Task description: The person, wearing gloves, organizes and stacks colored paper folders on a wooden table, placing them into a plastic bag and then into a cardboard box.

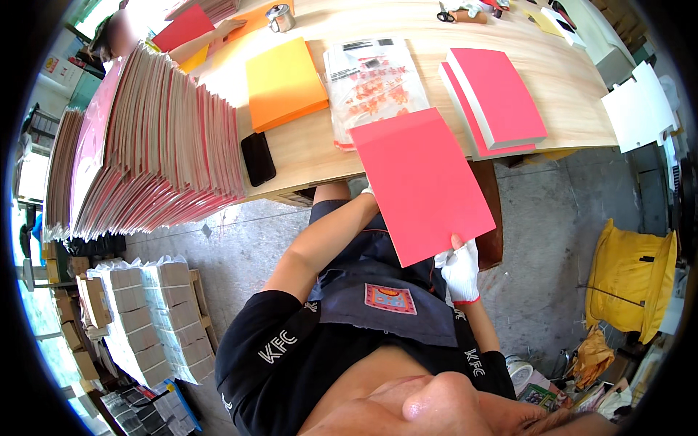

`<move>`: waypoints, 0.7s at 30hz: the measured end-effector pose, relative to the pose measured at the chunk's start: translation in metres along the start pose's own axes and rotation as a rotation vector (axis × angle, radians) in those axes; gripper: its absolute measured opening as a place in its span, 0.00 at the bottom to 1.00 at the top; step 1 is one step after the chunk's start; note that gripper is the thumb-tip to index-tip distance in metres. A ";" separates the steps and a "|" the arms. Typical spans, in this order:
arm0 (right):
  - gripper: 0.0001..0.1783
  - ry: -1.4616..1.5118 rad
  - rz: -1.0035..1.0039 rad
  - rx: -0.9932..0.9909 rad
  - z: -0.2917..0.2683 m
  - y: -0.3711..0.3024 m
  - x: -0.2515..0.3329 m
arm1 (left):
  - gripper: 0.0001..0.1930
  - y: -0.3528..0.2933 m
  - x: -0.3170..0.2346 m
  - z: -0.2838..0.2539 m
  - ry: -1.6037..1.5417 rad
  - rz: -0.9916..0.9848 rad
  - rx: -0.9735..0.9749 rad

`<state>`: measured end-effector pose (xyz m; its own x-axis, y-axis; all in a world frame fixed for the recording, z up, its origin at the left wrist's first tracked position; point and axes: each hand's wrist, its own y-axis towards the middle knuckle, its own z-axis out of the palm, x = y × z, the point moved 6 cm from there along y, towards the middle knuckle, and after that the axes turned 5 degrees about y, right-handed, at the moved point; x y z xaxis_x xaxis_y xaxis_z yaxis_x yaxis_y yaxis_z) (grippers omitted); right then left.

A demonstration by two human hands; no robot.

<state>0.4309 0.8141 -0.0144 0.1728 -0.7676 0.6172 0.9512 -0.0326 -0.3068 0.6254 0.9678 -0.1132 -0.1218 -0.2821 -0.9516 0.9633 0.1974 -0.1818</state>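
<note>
A flat pink sheet [422, 185] is tilted over my lap at the table's near edge. My right hand [463, 270], in a white glove with the thumb tip bare, pinches its lower edge with the thumb on top. My left hand [368, 190] reaches behind the sheet's left edge; only a bit of white glove shows and its fingers are hidden. Just beyond lies a clear plastic bag [374, 83] with red print. A thick pink stack [502, 94] lies to the right of the bag, and an orange stack [285, 83] to its left.
A tall row of pink-edged folders or booklets [163, 138] covers the table's left end, beside a black phone [258, 158]. A metal cup [279, 18] and scissors [445, 13] stand farther back. Another person's hand [231, 27] is at far left. Wrapped bundles [149, 312] stand on the floor.
</note>
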 end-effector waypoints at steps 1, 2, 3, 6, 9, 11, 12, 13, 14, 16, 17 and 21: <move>0.17 0.005 0.014 -0.065 0.000 -0.003 0.001 | 0.16 -0.007 0.013 0.001 -0.038 -0.124 -0.001; 0.17 -0.068 0.051 -0.103 -0.005 -0.004 -0.002 | 0.15 -0.017 0.025 -0.001 -0.065 -0.238 -0.004; 0.17 -0.142 0.089 -0.140 -0.012 -0.004 -0.007 | 0.15 -0.028 0.035 -0.005 -0.079 -0.327 -0.006; 0.17 -0.168 0.167 -0.239 -0.031 0.002 -0.037 | 0.14 -0.063 0.053 -0.019 -0.076 -0.505 -0.009; 0.16 -0.017 0.187 -0.173 -0.036 0.030 -0.073 | 0.12 -0.085 0.055 -0.030 -0.033 -0.560 -0.010; 0.20 0.093 0.158 -0.100 -0.030 0.068 -0.088 | 0.12 -0.086 0.062 -0.040 0.023 -0.529 0.023; 0.22 0.217 0.126 -0.056 -0.022 0.088 -0.095 | 0.12 -0.081 0.074 -0.049 0.055 -0.495 0.041; 0.24 0.323 0.147 0.025 0.001 0.110 -0.105 | 0.10 -0.067 0.125 -0.084 0.154 -0.429 0.026; 0.25 0.353 0.173 0.045 -0.001 0.132 -0.107 | 0.10 -0.065 0.119 -0.077 0.056 -0.375 0.083; 0.24 0.307 0.214 0.051 0.017 0.146 -0.105 | 0.11 -0.047 0.099 -0.076 -0.055 -0.335 0.186; 0.24 0.159 0.242 0.036 0.012 0.142 -0.105 | 0.12 -0.049 0.089 -0.072 -0.256 -0.401 0.252; 0.19 -0.467 0.271 0.077 0.023 0.117 -0.083 | 0.20 -0.081 0.028 -0.082 -0.017 -0.678 0.414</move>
<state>0.5336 0.8888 -0.0850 0.4926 -0.3754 0.7851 0.8699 0.1870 -0.4564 0.5246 1.0215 -0.1452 -0.7133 -0.2306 -0.6618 0.6913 -0.3869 -0.6103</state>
